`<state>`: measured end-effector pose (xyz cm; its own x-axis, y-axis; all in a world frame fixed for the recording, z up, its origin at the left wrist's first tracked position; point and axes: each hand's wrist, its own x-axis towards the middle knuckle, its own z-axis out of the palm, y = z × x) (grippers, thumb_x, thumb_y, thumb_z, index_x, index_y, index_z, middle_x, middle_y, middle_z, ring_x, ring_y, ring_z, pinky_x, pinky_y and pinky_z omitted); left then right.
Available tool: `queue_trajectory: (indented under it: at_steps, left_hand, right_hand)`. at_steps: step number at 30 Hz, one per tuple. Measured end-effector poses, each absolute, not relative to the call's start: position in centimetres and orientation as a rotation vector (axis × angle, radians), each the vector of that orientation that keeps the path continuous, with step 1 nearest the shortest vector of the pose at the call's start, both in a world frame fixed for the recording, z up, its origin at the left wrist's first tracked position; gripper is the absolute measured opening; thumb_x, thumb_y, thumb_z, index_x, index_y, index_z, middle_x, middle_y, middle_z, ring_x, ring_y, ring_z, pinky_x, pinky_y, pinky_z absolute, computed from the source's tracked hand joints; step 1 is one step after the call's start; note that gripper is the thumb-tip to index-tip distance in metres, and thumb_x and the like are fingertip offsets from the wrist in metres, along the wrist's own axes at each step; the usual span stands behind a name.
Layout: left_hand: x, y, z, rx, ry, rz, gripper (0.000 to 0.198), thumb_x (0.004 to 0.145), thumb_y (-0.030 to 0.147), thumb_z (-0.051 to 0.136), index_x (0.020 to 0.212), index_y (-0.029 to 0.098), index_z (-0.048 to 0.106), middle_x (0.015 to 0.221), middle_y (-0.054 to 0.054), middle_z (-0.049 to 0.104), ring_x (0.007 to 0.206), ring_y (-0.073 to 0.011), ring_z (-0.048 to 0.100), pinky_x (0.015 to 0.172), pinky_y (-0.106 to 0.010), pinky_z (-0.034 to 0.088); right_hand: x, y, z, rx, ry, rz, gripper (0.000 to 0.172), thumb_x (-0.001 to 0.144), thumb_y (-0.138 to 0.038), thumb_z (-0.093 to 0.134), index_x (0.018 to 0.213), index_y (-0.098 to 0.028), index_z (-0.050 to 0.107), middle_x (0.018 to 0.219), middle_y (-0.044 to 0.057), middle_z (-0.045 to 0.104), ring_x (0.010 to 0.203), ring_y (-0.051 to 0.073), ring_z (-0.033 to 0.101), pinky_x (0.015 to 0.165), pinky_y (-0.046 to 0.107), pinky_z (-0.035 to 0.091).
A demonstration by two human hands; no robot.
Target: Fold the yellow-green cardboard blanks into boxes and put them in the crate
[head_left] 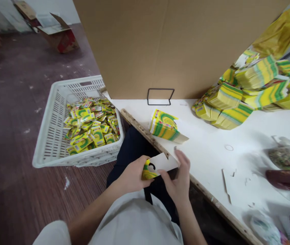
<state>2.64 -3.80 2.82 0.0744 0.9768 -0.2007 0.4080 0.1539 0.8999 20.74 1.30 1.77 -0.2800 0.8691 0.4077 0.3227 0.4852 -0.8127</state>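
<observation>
My left hand point(133, 175) grips a flat yellow-green printed carton blank point(157, 165) with a white inside, held over my lap at the table's edge. My right hand point(179, 177) touches the blank's right end with curled fingers pinching it. Just beyond, on the white table point(211, 160), lies a small stack of the same flat cartons point(164, 126).
A white plastic crate point(55, 136) of folded yellow-green packets point(91, 126) sits on the floor to the left. A large pile of flat cartons point(252, 88) fills the table's far right. A cardboard wall point(175, 44) stands behind. A blurred dark red object point(285, 178) lies at right.
</observation>
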Motion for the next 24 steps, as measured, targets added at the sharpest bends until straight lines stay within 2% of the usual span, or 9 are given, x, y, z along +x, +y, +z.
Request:
queue_trajectory:
  at_steps: [2, 5, 7, 10, 13, 15, 18, 20, 24]
  left_hand:
    - [3.6, -4.0, 2.1, 1.498, 1.535, 0.812, 0.066, 0.068, 0.018, 0.073, 0.129, 0.020, 0.048, 0.114, -0.009, 0.065, 0.100, -0.0275, 0.066, 0.088, -0.040, 0.053]
    - [4.1, -4.0, 1.2, 1.648, 1.446, 0.960, 0.082, 0.064, 0.012, 0.069, 0.139, 0.021, 0.036, 0.126, -0.012, 0.058, 0.113, -0.0300, 0.062, 0.095, -0.043, 0.051]
    - [4.1, -3.8, 0.9, 1.749, 1.388, 1.065, 0.077, 0.062, 0.009, 0.065, 0.133, 0.022, 0.039, 0.124, -0.012, 0.055, 0.114, -0.0296, 0.060, 0.095, -0.043, 0.051]
    - [3.8, -3.5, 1.2, 1.807, 1.397, 1.092, 0.064, 0.061, 0.007, 0.061, 0.119, 0.024, 0.043, 0.113, -0.007, 0.053, 0.105, -0.0265, 0.061, 0.087, -0.040, 0.052]
    - [3.9, -3.1, 1.7, 1.654, 1.394, 0.971, 0.060, 0.065, 0.012, 0.065, 0.116, 0.024, 0.038, 0.106, -0.004, 0.053, 0.087, -0.0206, 0.062, 0.075, -0.034, 0.051]
    - [4.2, -3.0, 1.7, 1.530, 1.407, 0.943, 0.070, 0.067, 0.018, 0.069, 0.125, 0.023, 0.031, 0.108, -0.005, 0.054, 0.083, -0.0196, 0.062, 0.072, -0.034, 0.052]
    - [4.6, -3.0, 1.2, 1.515, 1.578, 0.996, 0.086, 0.061, 0.015, 0.071, 0.135, 0.020, 0.026, 0.127, -0.014, 0.049, 0.107, -0.0282, 0.060, 0.089, -0.044, 0.052]
    - [4.6, -3.2, 1.0, 1.566, 1.683, 0.942, 0.079, 0.059, 0.007, 0.066, 0.130, 0.020, 0.036, 0.132, -0.015, 0.048, 0.118, -0.0317, 0.054, 0.099, -0.049, 0.047]
    - [3.4, -3.5, 1.5, 1.568, 1.691, 0.822, 0.057, 0.066, 0.009, 0.066, 0.119, 0.020, 0.051, 0.116, -0.009, 0.062, 0.108, -0.0277, 0.061, 0.096, -0.045, 0.049]
  right_hand:
    - [20.1, 1.1, 0.8, -1.084, -1.546, 1.070, 0.081, 0.085, -0.038, 0.074, 0.154, -0.030, 0.032, 0.153, 0.014, 0.044, 0.140, 0.032, 0.044, 0.110, 0.054, 0.043]
    - [19.4, 1.0, 0.2, -1.033, -1.381, 1.621, 0.063, 0.090, -0.042, 0.068, 0.146, -0.026, 0.045, 0.143, 0.014, 0.057, 0.132, 0.029, 0.056, 0.107, 0.048, 0.050]
    - [19.1, 1.0, 0.0, -1.015, -1.338, 1.762, 0.052, 0.092, -0.043, 0.066, 0.139, -0.024, 0.055, 0.132, 0.012, 0.066, 0.122, 0.028, 0.064, 0.106, 0.047, 0.052]
    - [19.0, 0.9, 0.0, -0.997, -1.372, 1.686, 0.054, 0.094, -0.047, 0.061, 0.142, -0.024, 0.053, 0.129, 0.011, 0.069, 0.119, 0.028, 0.066, 0.105, 0.047, 0.053]
    - [19.1, 0.7, 0.4, -0.883, -1.561, 1.598, 0.063, 0.099, -0.047, 0.050, 0.157, -0.028, 0.032, 0.149, 0.009, 0.054, 0.138, 0.027, 0.052, 0.113, 0.045, 0.046]
    - [19.4, 0.4, 0.6, -0.851, -1.745, 1.515, 0.064, 0.101, -0.040, 0.048, 0.160, -0.031, 0.023, 0.159, 0.005, 0.042, 0.146, 0.024, 0.042, 0.118, 0.043, 0.040]
    - [19.8, 0.4, 0.3, -0.923, -1.882, 1.290, 0.055, 0.102, -0.026, 0.045, 0.156, -0.033, 0.035, 0.159, 0.003, 0.042, 0.146, 0.023, 0.041, 0.121, 0.042, 0.037]
    - [20.2, 0.6, -0.2, -0.991, -1.829, 1.141, 0.053, 0.103, -0.022, 0.042, 0.154, -0.034, 0.039, 0.157, 0.002, 0.044, 0.146, 0.022, 0.041, 0.121, 0.044, 0.036]
    - [21.2, 1.2, -0.7, -0.964, -1.970, 1.054, 0.051, 0.101, -0.021, 0.048, 0.150, -0.036, 0.045, 0.164, 0.003, 0.032, 0.147, 0.026, 0.039, 0.117, 0.045, 0.042]
